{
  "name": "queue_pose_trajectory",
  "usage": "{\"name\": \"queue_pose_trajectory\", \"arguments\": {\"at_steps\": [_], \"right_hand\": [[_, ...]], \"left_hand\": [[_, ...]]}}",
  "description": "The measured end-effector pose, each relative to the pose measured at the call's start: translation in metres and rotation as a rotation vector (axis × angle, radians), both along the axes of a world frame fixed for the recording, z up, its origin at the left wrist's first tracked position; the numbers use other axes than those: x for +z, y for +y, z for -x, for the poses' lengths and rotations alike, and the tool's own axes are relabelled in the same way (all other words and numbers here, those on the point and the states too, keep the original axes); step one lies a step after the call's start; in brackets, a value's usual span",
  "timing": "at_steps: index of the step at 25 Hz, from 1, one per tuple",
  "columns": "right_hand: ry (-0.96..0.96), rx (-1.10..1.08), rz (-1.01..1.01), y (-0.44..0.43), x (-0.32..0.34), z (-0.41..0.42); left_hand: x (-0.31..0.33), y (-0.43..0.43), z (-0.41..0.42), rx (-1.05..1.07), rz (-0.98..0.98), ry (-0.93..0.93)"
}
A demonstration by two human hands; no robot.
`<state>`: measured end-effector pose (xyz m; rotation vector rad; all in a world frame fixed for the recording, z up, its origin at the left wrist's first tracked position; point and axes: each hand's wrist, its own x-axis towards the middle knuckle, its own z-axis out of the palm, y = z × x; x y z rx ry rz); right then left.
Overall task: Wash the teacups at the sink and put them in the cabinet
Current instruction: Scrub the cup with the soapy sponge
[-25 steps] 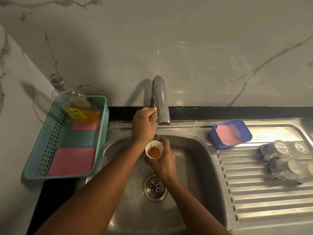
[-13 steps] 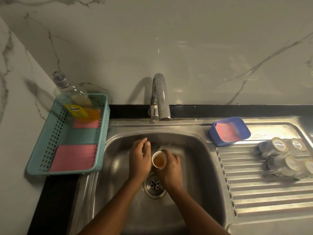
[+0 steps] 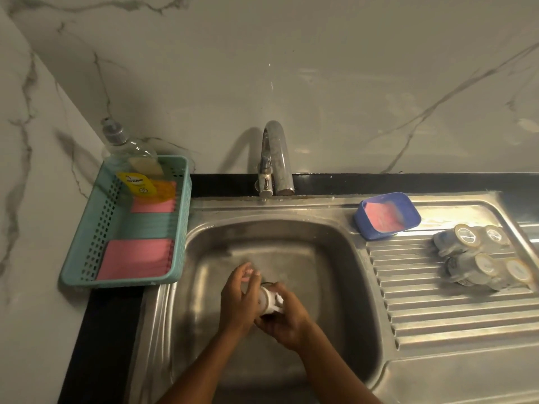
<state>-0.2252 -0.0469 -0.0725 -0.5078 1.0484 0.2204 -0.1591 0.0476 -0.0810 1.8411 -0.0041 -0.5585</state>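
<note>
Change since half a second earlier: teacup [image 3: 269, 300], then upright with brown liquid inside, now tipped on its side, nearer the front of the sink [image 3: 335, 258] basin.
Right hand [image 3: 287, 320]: fingers curled round the teacup from below.
Left hand [image 3: 237, 298]: against the teacup's left side, fingers loosely bent; whether it grips cannot be told.
Drainboard [image 3: 437, 316]: four cups [image 3: 478, 258] clustered, blue dish [image 3: 386, 215] behind.
Teal basket [image 3: 87, 243]: left of sink, holding a bottle [image 3: 128, 150].

Teal basket [image 3: 96, 228], soap bottle [image 3: 131, 150], blue dish [image 3: 360, 218]
</note>
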Motion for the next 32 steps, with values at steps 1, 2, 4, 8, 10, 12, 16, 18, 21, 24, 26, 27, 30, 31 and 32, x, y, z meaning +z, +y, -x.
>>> {"name": "queue_pose_trajectory", "arguments": {"at_steps": [1, 2, 4, 8, 10, 12, 16, 18, 21, 24, 26, 27, 30, 31, 32], "right_hand": [[-0.031, -0.031, -0.044, -0.001, -0.001, -0.001], [-0.052, -0.055, -0.075, -0.001, 0.001, -0.002], [-0.096, -0.081, -0.121, -0.001, 0.007, -0.004], [-0.081, 0.128, 0.025, -0.019, 0.032, 0.003], [0.032, 0.391, 0.366, -0.044, 0.057, 0.013], [0.150, 0.515, 0.974, -0.089, 0.084, 0.017], [0.479, 0.866, 1.740, -0.219, 0.138, -0.002], [0.554, 1.033, 1.683, -0.267, 0.133, -0.007], [0.404, 1.184, 1.591, -0.285, 0.109, -0.007], [0.411, 1.354, 1.525, -0.286, 0.109, -0.018], [0.398, 1.423, 1.436, -0.291, 0.113, -0.025], [0.385, 1.442, 1.402, -0.293, 0.113, -0.025], [0.322, 1.380, 1.488, -0.302, 0.105, -0.019], [0.291, 1.321, 1.542, -0.304, 0.102, -0.016], [0.245, 1.287, 1.593, -0.306, 0.103, -0.014]], "left_hand": [[0.003, 0.004, 0.005, -0.043, 0.022, 0.011], [0.004, 0.007, 0.011, -0.092, 0.025, 0.015], [0.004, 0.007, 0.023, -0.154, 0.000, 0.000], [0.010, -0.011, 0.035, -0.078, 0.022, -0.058], [0.019, -0.023, 0.036, -0.001, 0.111, 0.010], [0.030, -0.039, 0.034, 0.074, 0.214, 0.084], [0.051, -0.062, 0.036, 0.119, 0.293, 0.094], [0.053, -0.068, 0.041, 0.145, 0.307, 0.079], [0.048, -0.071, 0.049, 0.184, 0.284, 0.080], [0.037, -0.070, 0.053, 0.209, 0.246, 0.092], [0.033, -0.072, 0.057, 0.220, 0.224, 0.091], [0.032, -0.073, 0.059, 0.224, 0.217, 0.087], [0.033, -0.080, 0.064, 0.215, 0.218, 0.075], [0.033, -0.080, 0.064, 0.209, 0.219, 0.073], [0.033, -0.081, 0.063, 0.210, 0.221, 0.070]]}}
